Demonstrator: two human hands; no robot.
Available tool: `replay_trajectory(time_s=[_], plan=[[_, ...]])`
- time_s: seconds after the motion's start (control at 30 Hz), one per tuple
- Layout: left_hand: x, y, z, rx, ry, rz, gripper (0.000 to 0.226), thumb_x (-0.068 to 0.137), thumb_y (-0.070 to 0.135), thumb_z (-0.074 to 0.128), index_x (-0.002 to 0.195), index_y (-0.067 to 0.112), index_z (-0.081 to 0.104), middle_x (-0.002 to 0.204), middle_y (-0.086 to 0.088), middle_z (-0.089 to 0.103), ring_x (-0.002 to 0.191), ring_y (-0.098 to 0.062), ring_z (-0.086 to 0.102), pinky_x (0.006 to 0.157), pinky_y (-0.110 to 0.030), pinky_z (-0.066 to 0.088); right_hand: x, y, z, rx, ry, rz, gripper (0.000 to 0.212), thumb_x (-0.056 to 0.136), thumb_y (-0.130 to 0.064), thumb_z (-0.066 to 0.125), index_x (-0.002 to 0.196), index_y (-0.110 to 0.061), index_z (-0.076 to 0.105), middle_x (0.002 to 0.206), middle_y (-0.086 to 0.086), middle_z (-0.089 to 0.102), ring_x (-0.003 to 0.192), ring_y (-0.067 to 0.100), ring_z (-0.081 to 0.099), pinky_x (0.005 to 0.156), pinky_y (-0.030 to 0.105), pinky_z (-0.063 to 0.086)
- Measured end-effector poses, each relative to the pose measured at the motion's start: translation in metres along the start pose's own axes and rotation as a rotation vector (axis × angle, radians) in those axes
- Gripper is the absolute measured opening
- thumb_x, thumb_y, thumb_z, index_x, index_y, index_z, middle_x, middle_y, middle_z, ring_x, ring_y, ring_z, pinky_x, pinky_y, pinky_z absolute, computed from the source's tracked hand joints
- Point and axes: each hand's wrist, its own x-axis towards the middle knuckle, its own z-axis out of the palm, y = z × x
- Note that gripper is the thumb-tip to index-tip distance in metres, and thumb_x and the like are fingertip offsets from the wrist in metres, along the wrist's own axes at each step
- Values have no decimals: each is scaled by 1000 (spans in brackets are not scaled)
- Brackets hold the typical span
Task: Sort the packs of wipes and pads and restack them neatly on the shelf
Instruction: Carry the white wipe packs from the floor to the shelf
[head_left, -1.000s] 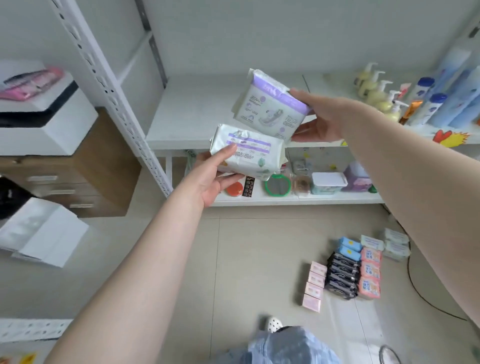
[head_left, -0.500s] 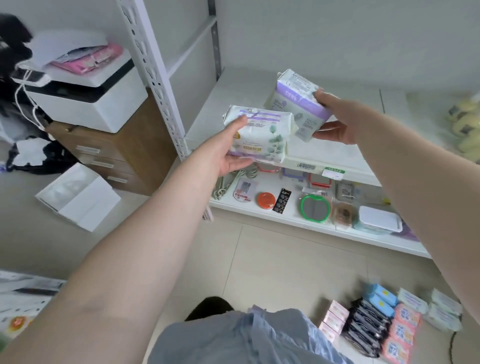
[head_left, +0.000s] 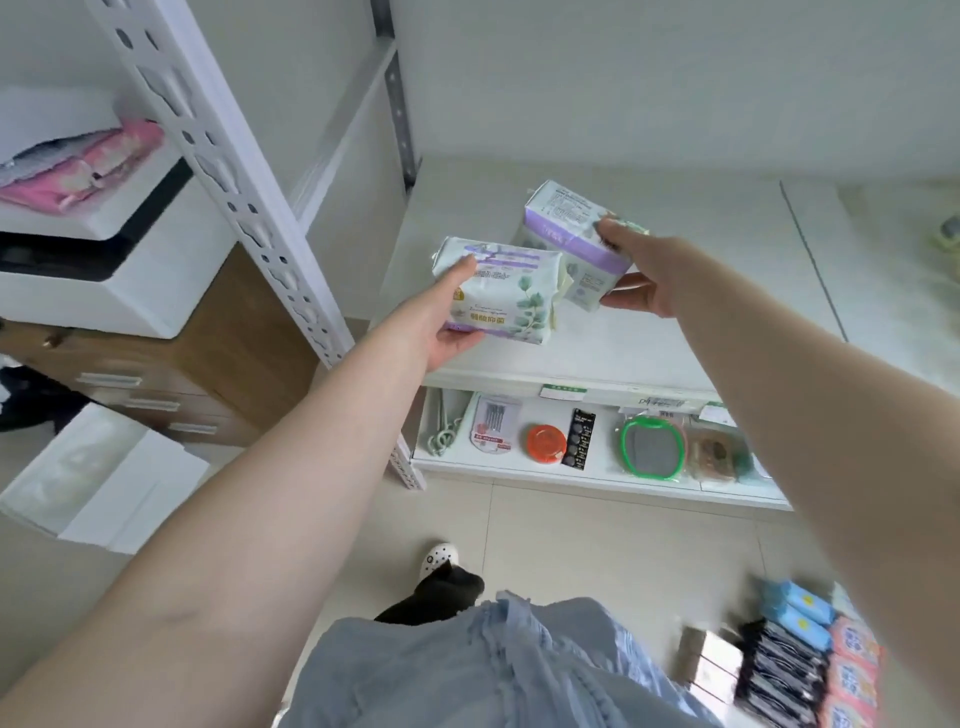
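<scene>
We've got both hands out over the white shelf (head_left: 675, 249). Left hand (head_left: 441, 317) grips a leaf-print pack (head_left: 506, 293), thumb on top, fingers under, held above the shelf's front-left part. Right hand (head_left: 641, 273) pinches a purple-band pack (head_left: 569, 231) w/ thumb below, just behind & right of the first; the two packs look to be touching at the corner. Lower shelf (head_left: 597, 480) carries an orange lid (head_left: 545, 441) & a green-rimmed mirror (head_left: 653, 451). More packs (head_left: 795, 660) sit in rows on the floor, bottom right.
</scene>
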Motion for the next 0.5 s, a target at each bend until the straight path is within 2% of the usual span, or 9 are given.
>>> replay_trajectory(time_s=[0.07,0.17,0.27,0.33,0.43,0.47,0.5], plan=[[26,1,-11,1,-26,-3,36,80,42,74,91,12,58,99,-12,62,94,-22,64,84,-32,56,15,5,11,15,37,35,31,85,-44,70,90,-15,60,83,4,67,72,19,68,67,36,61],[60,-1,-24,46,-1,-7,45,78,35,77,107,6,59,118,-17,59,105,-27,62,82,-34,56,36,18,22,29,111,90,41,81,-42,75,102,-9,62,87,8,69,71,21,69,62,35,61],[79,-2,-24,-3,-23,-34,37,79,31,76,101,7,59,109,-15,60,94,-25,62,82,-36,55,50,30,26,66,189,141,52,77,-43,78,109,-6,62,93,11,71,74,23,71,62,36,61],[91,0,-18,0,-39,-23,46,79,32,77,110,5,57,110,-14,62,92,-24,63,75,-34,57,57,32,29,90,224,143,54,75,-44,79,110,-6,61,96,11,71,72,23,71,62,36,61],[104,1,-10,79,46,-9,70,73,46,79,123,7,51,122,-12,60,97,-24,63,60,-29,58,66,30,31,112,283,106,45,75,-43,80,98,-9,61,98,10,71,73,23,71,58,35,61],[107,0,-10,161,105,-31,77,70,57,76,125,9,51,124,-10,57,98,-25,62,65,-30,59,68,28,31,111,303,87,40,76,-42,80,91,-11,59,99,10,71,77,24,72,61,36,61],[108,0,-11,297,187,-65,86,64,70,70,126,13,51,128,-8,52,102,-26,59,77,-34,57,69,25,32,110,318,65,37,76,-41,79,86,-13,58,99,10,71,81,25,72,64,38,61]])
